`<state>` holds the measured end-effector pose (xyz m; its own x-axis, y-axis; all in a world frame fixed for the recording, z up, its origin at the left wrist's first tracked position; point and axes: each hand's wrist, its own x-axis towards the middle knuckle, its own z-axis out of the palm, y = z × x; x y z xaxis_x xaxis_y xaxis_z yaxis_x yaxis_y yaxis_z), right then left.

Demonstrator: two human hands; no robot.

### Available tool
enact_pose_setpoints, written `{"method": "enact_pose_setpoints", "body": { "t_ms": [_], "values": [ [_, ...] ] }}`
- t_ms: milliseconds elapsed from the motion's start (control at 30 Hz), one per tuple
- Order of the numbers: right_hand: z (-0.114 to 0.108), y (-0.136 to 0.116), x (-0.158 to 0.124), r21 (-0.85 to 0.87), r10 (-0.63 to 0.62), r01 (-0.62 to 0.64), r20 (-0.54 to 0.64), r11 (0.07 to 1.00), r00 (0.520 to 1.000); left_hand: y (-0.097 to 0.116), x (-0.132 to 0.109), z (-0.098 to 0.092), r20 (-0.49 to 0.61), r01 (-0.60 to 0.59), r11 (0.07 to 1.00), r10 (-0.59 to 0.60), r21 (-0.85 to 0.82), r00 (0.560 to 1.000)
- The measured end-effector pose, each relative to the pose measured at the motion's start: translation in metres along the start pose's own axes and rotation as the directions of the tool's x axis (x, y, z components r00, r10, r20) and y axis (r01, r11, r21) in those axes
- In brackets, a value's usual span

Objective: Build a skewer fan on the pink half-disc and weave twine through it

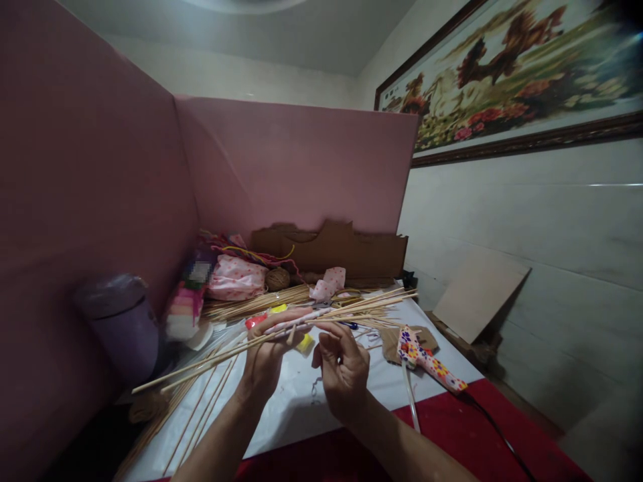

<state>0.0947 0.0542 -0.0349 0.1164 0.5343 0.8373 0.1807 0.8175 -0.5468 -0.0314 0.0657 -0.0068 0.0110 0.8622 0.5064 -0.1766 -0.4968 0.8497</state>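
Observation:
A few thin wooden sticks (372, 306) slant across in front of me, their middle part covered by a pale pinkish wrap (302, 317). My left hand (265, 358) is closed around them near the middle, with fingers behind and thumb in front. My right hand (345, 371) is just below and to the right, its index finger reaching up to the underside of the sticks. Its other fingers are curled toward the thumb, and what they hold, if anything, is hidden. Red and yellow packets (278, 309) lie behind the left hand.
A floral glue gun (426, 361) rests on cardboard at the right, its cord trailing over red cloth (442, 418). Loose sticks (201, 415) lie at the left. Behind are a ball of twine (278, 278), a dotted pink bundle (237, 277) and torn cardboard (346, 251). A purple bin (123, 328) stands left.

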Motion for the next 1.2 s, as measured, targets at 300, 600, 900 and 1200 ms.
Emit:
{"method": "enact_pose_setpoints", "body": {
  "t_ms": [300,600,900,1200],
  "values": [
    [-0.0003,-0.0013,-0.0007,-0.021,-0.005,0.006,0.013,1.0,1.0,-0.0025,-0.0008,-0.0033,0.018,-0.025,0.999,0.025,-0.044,1.0],
    [0.0031,-0.0027,-0.0005,0.025,0.093,-0.093,-0.023,0.995,0.995,-0.0002,0.0002,-0.0013,-0.044,-0.08,0.994,0.077,-0.08,0.996],
    [0.0048,-0.0022,0.0029,0.225,0.329,-0.339,0.082,0.913,0.941,-0.0062,0.0014,-0.0032,-0.059,-0.159,0.985,0.156,-0.062,0.986],
    [0.0058,-0.0045,0.0059,0.187,0.263,-0.265,0.033,0.946,0.964,-0.0066,0.0023,-0.0035,-0.041,-0.132,0.988,0.129,-0.081,0.991]
  ]
}}
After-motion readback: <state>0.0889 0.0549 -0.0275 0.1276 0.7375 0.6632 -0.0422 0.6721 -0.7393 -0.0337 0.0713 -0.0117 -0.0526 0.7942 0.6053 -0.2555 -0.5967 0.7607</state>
